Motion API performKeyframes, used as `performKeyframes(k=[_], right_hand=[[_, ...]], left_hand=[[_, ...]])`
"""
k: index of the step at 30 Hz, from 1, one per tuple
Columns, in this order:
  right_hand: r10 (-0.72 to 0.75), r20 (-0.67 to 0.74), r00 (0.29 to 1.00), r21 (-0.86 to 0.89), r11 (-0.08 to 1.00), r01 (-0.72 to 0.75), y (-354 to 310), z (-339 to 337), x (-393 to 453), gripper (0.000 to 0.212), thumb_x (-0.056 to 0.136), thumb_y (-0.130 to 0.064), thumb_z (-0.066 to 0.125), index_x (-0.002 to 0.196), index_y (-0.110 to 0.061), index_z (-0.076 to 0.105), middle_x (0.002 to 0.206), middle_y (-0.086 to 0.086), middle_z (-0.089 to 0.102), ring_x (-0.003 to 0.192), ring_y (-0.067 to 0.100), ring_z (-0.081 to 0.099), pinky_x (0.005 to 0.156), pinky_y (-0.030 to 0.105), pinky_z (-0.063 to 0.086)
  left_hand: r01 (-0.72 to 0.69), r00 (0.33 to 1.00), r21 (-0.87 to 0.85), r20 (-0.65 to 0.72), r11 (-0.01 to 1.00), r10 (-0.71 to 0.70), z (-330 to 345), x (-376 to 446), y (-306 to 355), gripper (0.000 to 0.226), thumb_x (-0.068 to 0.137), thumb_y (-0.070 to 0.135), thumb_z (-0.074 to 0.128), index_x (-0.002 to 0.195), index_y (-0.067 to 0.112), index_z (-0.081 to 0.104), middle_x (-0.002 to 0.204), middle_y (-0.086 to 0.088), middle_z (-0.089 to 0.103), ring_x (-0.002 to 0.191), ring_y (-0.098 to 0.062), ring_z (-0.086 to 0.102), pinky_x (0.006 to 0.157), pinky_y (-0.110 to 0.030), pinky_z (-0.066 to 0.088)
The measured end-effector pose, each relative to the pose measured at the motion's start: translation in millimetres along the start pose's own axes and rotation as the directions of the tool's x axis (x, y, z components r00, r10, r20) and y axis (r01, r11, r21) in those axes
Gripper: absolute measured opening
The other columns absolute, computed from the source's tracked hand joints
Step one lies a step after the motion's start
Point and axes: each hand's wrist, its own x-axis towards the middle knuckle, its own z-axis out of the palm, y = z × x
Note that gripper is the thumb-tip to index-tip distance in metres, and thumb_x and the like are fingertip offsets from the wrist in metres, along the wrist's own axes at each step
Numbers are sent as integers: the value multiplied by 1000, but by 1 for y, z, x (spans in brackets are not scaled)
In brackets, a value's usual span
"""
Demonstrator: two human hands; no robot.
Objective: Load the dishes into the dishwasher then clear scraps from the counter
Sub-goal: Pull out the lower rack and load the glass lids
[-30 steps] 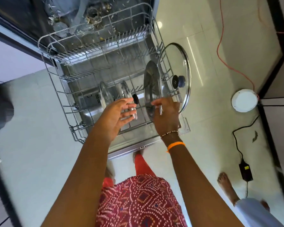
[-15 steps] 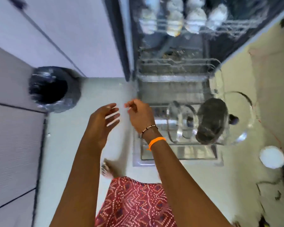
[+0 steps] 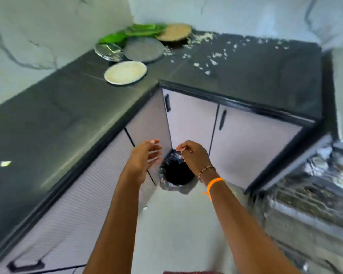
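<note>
I am holding my left hand (image 3: 143,159) out with fingers straight and released, grasping nothing, while my right hand (image 3: 194,157) is hanging with fingers loosely curled, also grasping nothing. Both are hovering over the round black-lined bin (image 3: 176,173) on the floor. At eleven o'clock, on the dark stone counter (image 3: 67,107), a white round plate (image 3: 125,72) is lying, two grey steel plates (image 3: 144,49) behind it. White scraps (image 3: 210,56) are lying at one o'clock.
</note>
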Motion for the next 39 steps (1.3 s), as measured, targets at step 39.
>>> performKeyframes(k=[39], right_hand=[[154, -158, 975, -431, 878, -209, -141, 133, 516, 19, 87, -28, 59, 88, -9, 55, 101, 15, 63, 105, 34, 56, 78, 33, 41]], left_hand=[[49, 982, -68, -181, 996, -61, -158, 490, 260, 42, 97, 20, 46, 134, 1, 42, 128, -14, 52, 118, -25, 51, 100, -33, 41]])
